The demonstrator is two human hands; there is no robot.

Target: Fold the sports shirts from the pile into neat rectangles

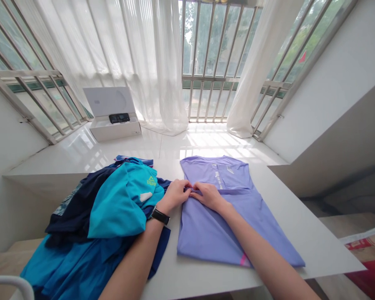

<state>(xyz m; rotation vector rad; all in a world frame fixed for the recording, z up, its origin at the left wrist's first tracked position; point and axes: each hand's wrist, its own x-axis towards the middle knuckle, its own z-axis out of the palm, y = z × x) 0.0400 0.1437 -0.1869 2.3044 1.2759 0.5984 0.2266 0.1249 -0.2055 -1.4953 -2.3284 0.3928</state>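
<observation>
A purple T-shirt (218, 229) lies flat on the white table, its sides folded inward and its collar end toward the window. A fold edge runs across it below some white lettering. My left hand (176, 193), with a black watch on the wrist, pinches the shirt at the left end of that fold. Right beside it, my right hand (208, 195) has its fingers closed on the same bit of fabric. The fingertips of both hands nearly meet. Left of my hands sits a heap of clothes, with a bright turquoise shirt (121, 200) on top.
Dark navy garments (78, 204) and a blue one (71, 266) hang over the table's left side. An open white box (115, 130) with a black device (119, 118) stands on the sill. White curtains (156, 62) hang before barred windows. A red bag (368, 258) is at lower right.
</observation>
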